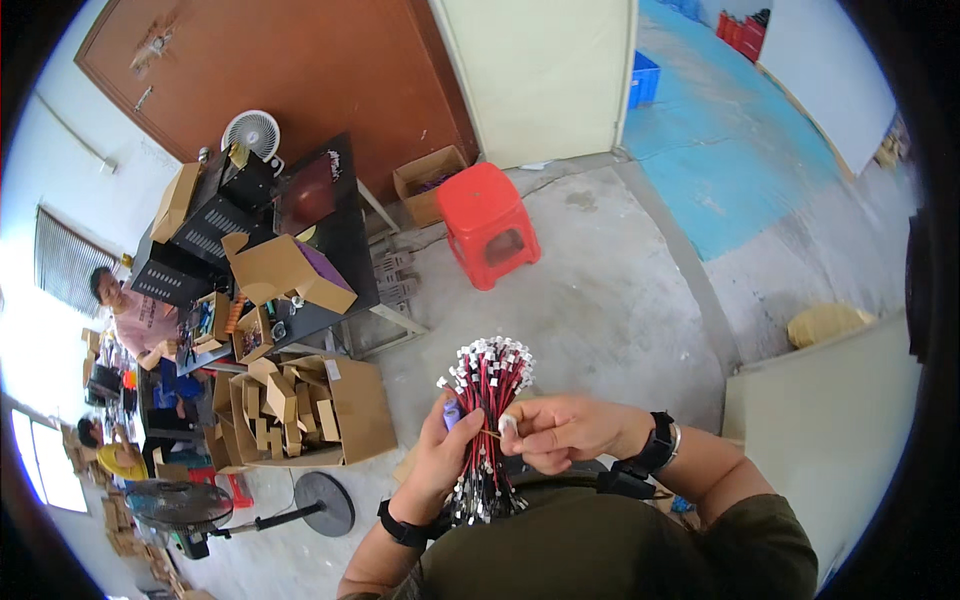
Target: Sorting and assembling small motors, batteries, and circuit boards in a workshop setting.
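Wire bundle: red and black leads with white connectors, upright at my chest | left hand: fingers clenched around bundle middle | right hand: fingertips pinching 1 white connector beside bundle | red stool on concrete floor ahead | cardboard box to my left.

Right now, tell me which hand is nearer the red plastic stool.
Right. The right hand sits below the red plastic stool, pinching at the wire bundle. The left hand grips the bundle lower and further left, farther from the stool.
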`<state>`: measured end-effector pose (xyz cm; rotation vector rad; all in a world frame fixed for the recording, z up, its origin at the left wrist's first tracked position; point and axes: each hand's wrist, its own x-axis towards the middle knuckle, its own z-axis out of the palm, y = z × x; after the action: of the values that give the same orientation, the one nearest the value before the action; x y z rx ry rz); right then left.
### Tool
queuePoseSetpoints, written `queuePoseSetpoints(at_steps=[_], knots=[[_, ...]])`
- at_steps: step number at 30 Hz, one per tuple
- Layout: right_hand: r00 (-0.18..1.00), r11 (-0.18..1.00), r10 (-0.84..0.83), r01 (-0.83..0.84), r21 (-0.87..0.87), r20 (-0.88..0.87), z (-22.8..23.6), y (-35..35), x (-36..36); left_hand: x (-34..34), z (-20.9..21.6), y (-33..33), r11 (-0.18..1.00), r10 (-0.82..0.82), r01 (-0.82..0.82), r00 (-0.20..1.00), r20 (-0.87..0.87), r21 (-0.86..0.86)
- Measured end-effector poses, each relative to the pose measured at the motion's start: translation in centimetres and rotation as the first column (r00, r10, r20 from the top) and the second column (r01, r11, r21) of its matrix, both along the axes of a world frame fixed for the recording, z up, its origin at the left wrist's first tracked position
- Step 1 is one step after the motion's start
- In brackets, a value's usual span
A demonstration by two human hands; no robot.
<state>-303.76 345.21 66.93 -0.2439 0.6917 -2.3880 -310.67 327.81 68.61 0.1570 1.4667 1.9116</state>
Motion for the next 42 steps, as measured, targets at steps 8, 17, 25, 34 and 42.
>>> queuePoseSetpoints(at_steps=[8,17,25,34,42], knots=[[0.999,0.848,-0.019,0.031,0.529,-0.029,0.9,7.6,-12.8,-12.2,-1.3,7.7,0.989,0.145,-0.147,0.972,-0.185,0.001],[0.68,0.531,0.055,0.6,0.598,-0.731,0.7,10.0,-23.0,-30.6,-3.9,11.2,0.805,0.567,-0.588,0.801,0.193,0.073],[0.398,0.444,0.229,0.769,0.46,-0.888,-1.6,10.8,-35.6,-37.8,-3.8,11.2,0.589,0.163,-0.494,0.848,0.504,0.64],[0.302,0.654,0.327,0.612,0.445,-0.896,-1.1,14.1,-48.0,-43.1,-2.9,16.5,0.552,0.718,-0.815,0.573,0.395,0.178],[0.649,0.801,0.462,-0.011,0.599,-0.605,-2.0,17.1,-52.9,-45.3,-3.9,15.3,0.362,0.784,-0.912,0.41,0.466,0.192]])
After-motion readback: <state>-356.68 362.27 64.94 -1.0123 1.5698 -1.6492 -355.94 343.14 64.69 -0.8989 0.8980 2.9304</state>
